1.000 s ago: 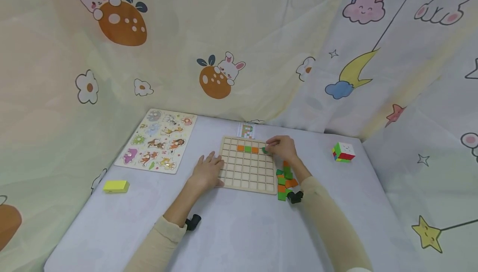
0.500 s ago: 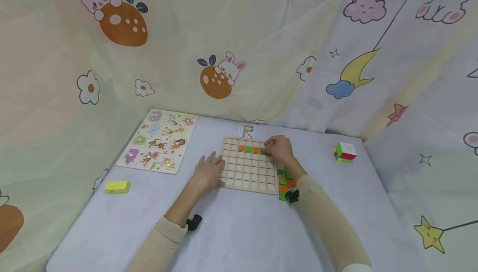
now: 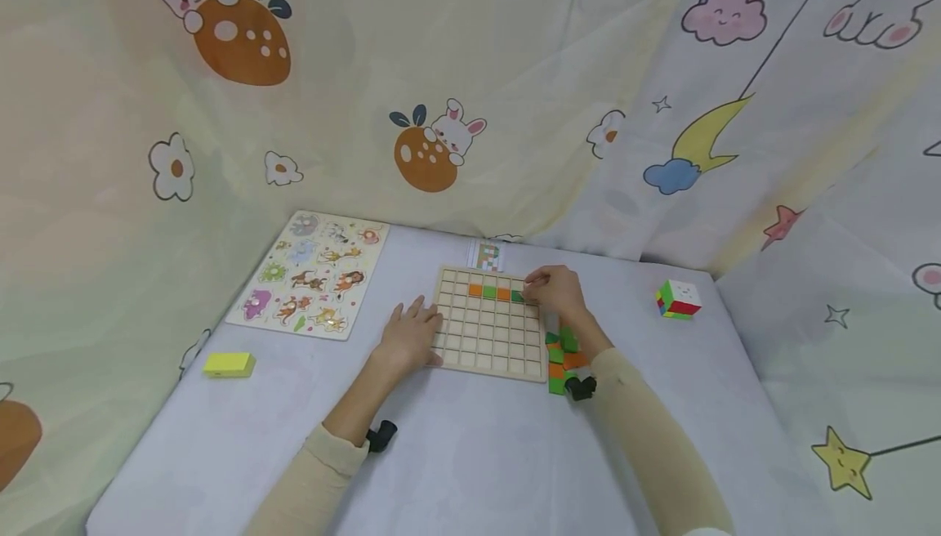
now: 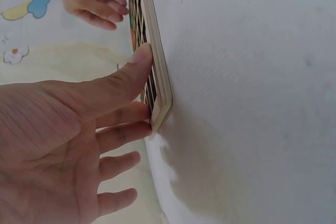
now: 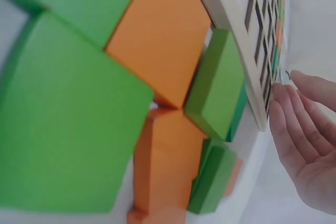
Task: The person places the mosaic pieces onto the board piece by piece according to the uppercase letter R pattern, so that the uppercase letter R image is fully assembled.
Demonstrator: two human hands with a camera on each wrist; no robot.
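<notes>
A wooden grid board [image 3: 485,336] lies on the table in the head view. A row of orange and green square tiles [image 3: 489,292] sits in its cells near the far edge. At the right end of that row is a green tile [image 3: 518,297], beside the fingers of my right hand [image 3: 556,289]. The right wrist view shows that hand [image 5: 310,140] at the board's edge, thumb apart from the fingers, nothing visible between them. My left hand [image 3: 408,336] rests on the board's left edge; its thumb and fingers [image 4: 121,85] touch the frame in the left wrist view.
Loose green and orange tiles [image 3: 556,370] lie by the board's right edge. A small pattern card [image 3: 488,256] is behind the board. An animal puzzle board [image 3: 312,274] and a yellow block [image 3: 229,365] are left; a puzzle cube [image 3: 677,299] is right.
The right hand has set the green tile into the row and drawn slightly right from it. The left hand has stayed on the board's edge.
</notes>
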